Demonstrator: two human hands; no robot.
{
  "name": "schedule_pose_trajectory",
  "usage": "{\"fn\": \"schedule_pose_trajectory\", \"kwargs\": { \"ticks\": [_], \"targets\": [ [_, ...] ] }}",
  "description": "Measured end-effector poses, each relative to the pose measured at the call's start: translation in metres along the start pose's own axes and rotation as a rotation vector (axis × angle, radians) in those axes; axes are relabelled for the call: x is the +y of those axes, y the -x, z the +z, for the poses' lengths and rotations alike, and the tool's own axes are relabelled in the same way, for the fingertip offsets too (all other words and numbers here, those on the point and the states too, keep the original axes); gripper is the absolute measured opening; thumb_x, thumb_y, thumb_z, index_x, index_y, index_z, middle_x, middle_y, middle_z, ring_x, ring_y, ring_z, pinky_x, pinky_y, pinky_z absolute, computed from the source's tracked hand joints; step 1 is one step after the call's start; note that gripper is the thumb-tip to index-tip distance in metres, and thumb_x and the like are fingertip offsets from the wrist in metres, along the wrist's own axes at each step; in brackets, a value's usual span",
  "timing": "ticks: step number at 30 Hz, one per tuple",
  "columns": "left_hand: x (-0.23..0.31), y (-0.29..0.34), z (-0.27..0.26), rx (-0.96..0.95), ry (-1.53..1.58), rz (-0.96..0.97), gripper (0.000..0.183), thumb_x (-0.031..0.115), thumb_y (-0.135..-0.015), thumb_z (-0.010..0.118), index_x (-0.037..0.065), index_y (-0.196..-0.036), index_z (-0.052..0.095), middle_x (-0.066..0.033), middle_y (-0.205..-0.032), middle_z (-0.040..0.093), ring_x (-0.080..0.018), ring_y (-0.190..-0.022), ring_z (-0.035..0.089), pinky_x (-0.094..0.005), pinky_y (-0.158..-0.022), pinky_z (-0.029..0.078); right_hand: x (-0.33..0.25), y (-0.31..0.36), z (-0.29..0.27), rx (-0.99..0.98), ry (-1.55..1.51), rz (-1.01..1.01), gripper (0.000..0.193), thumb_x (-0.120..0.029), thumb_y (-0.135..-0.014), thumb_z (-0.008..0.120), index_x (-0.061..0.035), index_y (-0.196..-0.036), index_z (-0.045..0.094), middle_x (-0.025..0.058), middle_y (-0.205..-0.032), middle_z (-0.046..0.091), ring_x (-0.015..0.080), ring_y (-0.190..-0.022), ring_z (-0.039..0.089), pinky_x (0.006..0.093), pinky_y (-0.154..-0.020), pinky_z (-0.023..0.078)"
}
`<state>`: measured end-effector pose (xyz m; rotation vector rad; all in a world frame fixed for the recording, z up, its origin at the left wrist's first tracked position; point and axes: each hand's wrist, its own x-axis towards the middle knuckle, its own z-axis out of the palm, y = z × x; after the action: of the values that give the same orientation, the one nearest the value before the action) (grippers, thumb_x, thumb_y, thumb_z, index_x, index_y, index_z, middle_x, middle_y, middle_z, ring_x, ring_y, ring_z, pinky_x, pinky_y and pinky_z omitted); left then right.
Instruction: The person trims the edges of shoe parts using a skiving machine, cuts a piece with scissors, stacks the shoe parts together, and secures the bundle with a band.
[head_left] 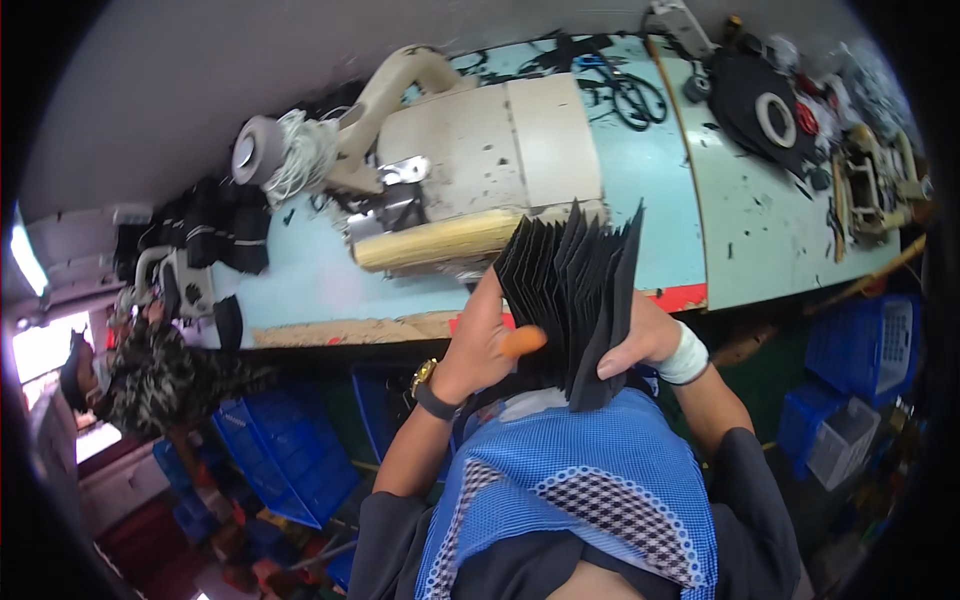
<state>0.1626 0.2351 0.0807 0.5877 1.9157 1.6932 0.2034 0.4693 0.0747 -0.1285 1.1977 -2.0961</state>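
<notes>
Between my two hands is a thick stack of black fabric pieces [565, 285], held up in front of my blue apron with its upper edges fanned apart. My left hand [492, 340] grips the stack's left side; an orange cover sits on its thumb. On the other side my right hand [640, 340] is closed round the stack, thumb on the front piece and fingers hidden behind. A white wrap circles the right wrist. Just beyond the stack stands a cream sewing machine [400, 90] with a pale flat bed [480, 150] and a yellowish padded front edge [440, 240].
Dark-handled scissors [635, 98] lie behind the machine bed. A white thread cone [262, 150] is at the left. Black fabric bundles [225, 232] rest farther left, near another person [150, 380]. Blue crates [285, 450] stand below the table, with another blue crate [870, 345] at right.
</notes>
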Motion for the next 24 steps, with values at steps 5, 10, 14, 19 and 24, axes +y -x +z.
{"fn": "schedule_pose_trajectory", "kwargs": {
  "ticks": [5, 10, 14, 19, 24],
  "targets": [
    [0.005, 0.025, 0.027, 0.278, 0.402, -0.266, 0.061, 0.025, -0.092, 0.065, 0.003, -0.142, 0.038, -0.0108, -0.134, 0.05, -0.0204, -0.124, 0.049, -0.0348, -0.108, 0.037, -0.008, -0.018, 0.058, 0.273, 0.631, -0.016, 0.122, -0.04, -0.068, 0.086, 0.0132, -0.145, 0.009, 0.0257, -0.139, 0.041, 0.0306, -0.132, 0.041, 0.0387, -0.111, 0.033],
    [-0.022, 0.036, 0.024, 0.235, 0.915, -0.246, 0.078, 0.048, -0.089, 0.063, 0.002, -0.144, 0.034, -0.0166, -0.142, 0.046, -0.0276, -0.126, 0.052, -0.0414, -0.107, 0.042, -0.021, -0.027, 0.059, 0.218, 0.139, 0.08, 0.13, -0.055, -0.074, 0.078, 0.0163, -0.145, -0.005, 0.037, -0.147, 0.023, 0.0424, -0.139, 0.029, 0.0401, -0.115, 0.024],
    [-0.016, 0.034, 0.029, 0.215, 0.949, -0.163, 0.061, 0.033, -0.094, 0.062, 0.003, -0.142, 0.037, -0.0094, -0.135, 0.051, -0.0199, -0.123, 0.052, -0.0355, -0.104, 0.042, -0.004, -0.026, 0.069, 0.335, 0.108, -0.039, 0.113, -0.058, -0.089, 0.058, 0.0171, -0.144, -0.006, 0.0343, -0.149, 0.022, 0.0376, -0.142, 0.024, 0.0396, -0.117, 0.017],
    [-0.02, 0.042, 0.003, 0.267, 0.937, -0.29, 0.06, 0.02, -0.091, 0.064, 0.001, -0.142, 0.038, -0.0113, -0.134, 0.053, -0.0221, -0.121, 0.054, -0.0373, -0.102, 0.045, 0.025, -0.052, 0.074, 0.476, 0.261, -0.132, 0.092, -0.053, -0.096, 0.048, 0.0162, -0.145, 0.012, 0.0354, -0.147, 0.03, 0.0395, -0.141, 0.03, 0.0396, -0.116, 0.023],
    [-0.034, 0.133, -0.039, 0.462, 0.996, -0.242, 0.088, 0.035, -0.077, 0.076, 0.003, -0.147, 0.033, -0.0172, -0.145, 0.043, -0.0342, -0.133, 0.044, -0.0515, -0.112, 0.034, -0.008, -0.119, 0.036, 0.344, 1.146, -0.603, 0.036, -0.015, -0.081, 0.069, -0.0008, -0.114, 0.062, 0.0183, -0.109, 0.063, 0.0357, -0.101, 0.059, 0.0411, -0.091, 0.048]
  ]
}}
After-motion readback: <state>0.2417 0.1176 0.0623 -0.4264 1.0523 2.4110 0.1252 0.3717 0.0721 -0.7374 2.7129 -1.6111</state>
